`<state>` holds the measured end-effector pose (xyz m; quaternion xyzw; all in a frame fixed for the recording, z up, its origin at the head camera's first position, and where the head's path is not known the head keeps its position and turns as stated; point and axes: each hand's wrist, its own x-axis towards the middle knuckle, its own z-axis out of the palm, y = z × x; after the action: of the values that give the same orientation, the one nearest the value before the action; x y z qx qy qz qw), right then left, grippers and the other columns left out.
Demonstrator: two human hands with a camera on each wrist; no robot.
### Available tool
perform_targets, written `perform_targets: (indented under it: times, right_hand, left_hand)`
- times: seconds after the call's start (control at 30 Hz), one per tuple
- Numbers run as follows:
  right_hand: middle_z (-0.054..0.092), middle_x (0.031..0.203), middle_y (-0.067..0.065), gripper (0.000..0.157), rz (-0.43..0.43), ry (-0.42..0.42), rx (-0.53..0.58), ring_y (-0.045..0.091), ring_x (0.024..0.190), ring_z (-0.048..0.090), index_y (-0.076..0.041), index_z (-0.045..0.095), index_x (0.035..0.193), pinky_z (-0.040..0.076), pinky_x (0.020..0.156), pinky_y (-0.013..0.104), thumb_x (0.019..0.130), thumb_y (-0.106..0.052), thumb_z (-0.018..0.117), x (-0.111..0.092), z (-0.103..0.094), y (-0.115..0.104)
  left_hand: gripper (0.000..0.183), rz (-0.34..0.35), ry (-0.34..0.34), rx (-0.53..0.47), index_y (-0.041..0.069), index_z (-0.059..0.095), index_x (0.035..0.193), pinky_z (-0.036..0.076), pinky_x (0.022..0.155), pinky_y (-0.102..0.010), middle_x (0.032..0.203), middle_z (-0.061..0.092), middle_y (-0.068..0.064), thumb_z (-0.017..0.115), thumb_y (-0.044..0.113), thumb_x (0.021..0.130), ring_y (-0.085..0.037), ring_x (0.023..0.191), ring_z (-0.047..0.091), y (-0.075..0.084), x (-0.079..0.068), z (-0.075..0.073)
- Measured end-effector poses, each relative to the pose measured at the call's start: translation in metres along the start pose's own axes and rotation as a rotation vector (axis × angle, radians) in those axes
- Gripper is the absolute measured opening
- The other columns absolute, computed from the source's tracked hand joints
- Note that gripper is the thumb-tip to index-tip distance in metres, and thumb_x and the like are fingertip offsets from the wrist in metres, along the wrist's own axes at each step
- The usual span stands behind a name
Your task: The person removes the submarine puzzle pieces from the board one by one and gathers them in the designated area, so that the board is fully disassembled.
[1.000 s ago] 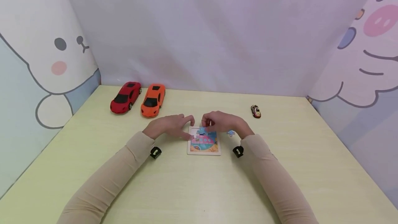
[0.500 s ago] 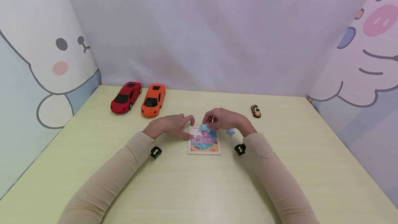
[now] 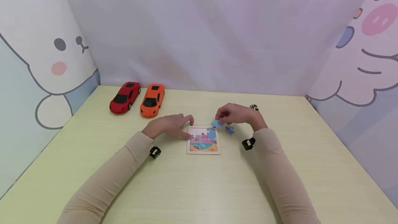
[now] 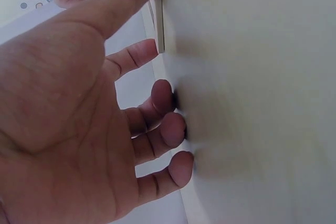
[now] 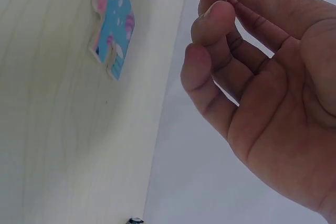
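Observation:
The square jigsaw board lies mid-table, its lower part filled with a pink, teal and orange picture and a pale bare area at its upper left. My left hand is at the board's left side; in the left wrist view its straight thumb and index finger touch the board's edge, the other fingertips resting on the table. My right hand pinches a blue puzzle piece above the board's upper right corner. Just right of the board lies another blue puzzle piece, flat on the table in the right wrist view.
At the back left stand a red toy car and an orange toy car. A small toy car is partly hidden behind my right wrist. A pale curtain backs the table.
My right hand has lifted the blue piece off the board's upper part and carried it right, exposing a pale area there. My left hand has stayed in place.

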<state>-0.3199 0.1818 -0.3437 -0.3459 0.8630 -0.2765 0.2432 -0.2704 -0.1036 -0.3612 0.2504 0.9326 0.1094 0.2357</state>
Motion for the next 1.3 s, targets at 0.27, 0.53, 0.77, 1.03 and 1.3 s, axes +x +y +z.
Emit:
perform_targets:
  times: [0.27, 0.53, 0.77, 1.03, 1.3]
  right_hand:
    - [0.064, 0.085, 0.012, 0.007, 0.047, 0.03, 0.067, 0.022, 0.073, 0.055, -0.008, 0.07, 0.1, 0.049, 0.076, 0.046, 0.097, -0.013, 0.067, -0.02, -0.015, 0.009]
    - [0.064, 0.083, 0.013, 0.007, 0.104, 0.053, 0.096, 0.024, 0.073, 0.055, -0.008, 0.071, 0.097, 0.049, 0.073, 0.043, 0.096, -0.015, 0.069, -0.036, -0.025, 0.027]
    - [0.063, 0.082, 0.016, 0.011, 0.146, 0.062, 0.139, 0.025, 0.072, 0.054, -0.005, 0.07, 0.096, 0.048, 0.071, 0.039, 0.095, -0.016, 0.07, -0.049, -0.03, 0.042]
    - [0.06, 0.077, 0.006, 0.011, 0.225, 0.02, 0.132, 0.023, 0.071, 0.052, -0.006, 0.072, 0.095, 0.046, 0.07, 0.037, 0.093, -0.017, 0.072, -0.054, -0.029, 0.055]
    - [0.058, 0.079, -0.001, 0.009, 0.26, -0.031, 0.094, 0.018, 0.073, 0.048, -0.006, 0.071, 0.094, 0.042, 0.068, 0.03, 0.094, -0.015, 0.07, -0.054, -0.028, 0.061]
  left_hand:
    - [0.05, 0.006, 0.005, -0.007, 0.027, 0.043, 0.127, 0.044, 0.079, -0.039, 0.107, 0.051, -0.007, 0.069, 0.051, 0.091, -0.023, 0.097, 0.052, -0.004, 0.002, 0.001]
    - [0.049, 0.003, 0.004, -0.005, 0.027, 0.043, 0.127, 0.043, 0.078, -0.039, 0.106, 0.051, -0.007, 0.069, 0.05, 0.091, -0.024, 0.096, 0.052, -0.004, 0.002, 0.001]
    - [0.049, 0.004, -0.005, -0.013, 0.027, 0.044, 0.127, 0.043, 0.078, -0.039, 0.106, 0.051, -0.007, 0.069, 0.05, 0.092, -0.024, 0.097, 0.052, -0.002, 0.001, -0.001]
    - [0.05, 0.008, -0.001, -0.007, 0.027, 0.044, 0.128, 0.043, 0.078, -0.039, 0.107, 0.051, -0.007, 0.069, 0.051, 0.091, -0.024, 0.096, 0.052, -0.002, 0.0, -0.001]
    - [0.05, 0.018, 0.002, -0.009, 0.027, 0.044, 0.127, 0.043, 0.078, -0.038, 0.106, 0.051, -0.007, 0.069, 0.051, 0.091, -0.024, 0.096, 0.052, -0.004, 0.002, 0.0]
